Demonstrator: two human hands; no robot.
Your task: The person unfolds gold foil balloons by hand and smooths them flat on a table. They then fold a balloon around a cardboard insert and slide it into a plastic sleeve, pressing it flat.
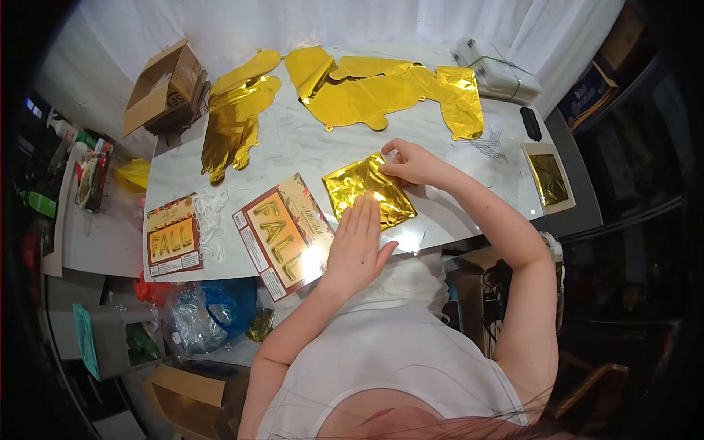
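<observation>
A folded square of gold foil balloon lies on the marble-patterned table in front of me. My left hand rests flat on its near part, fingers stretched out together and thumb apart. At the far right corner my right hand pinches the foil's edge between thumb and curled fingers. Just left of the foil is a printed card reading FALL, partly under a bright glare. A second FALL card lies farther left, beside a bundle of white string.
Flat gold foil balloons and another foil piece spread across the back. A cardboard box stands back left. At right are stacked clear plastic bags, thin sticks, a black object and a framed gold packet.
</observation>
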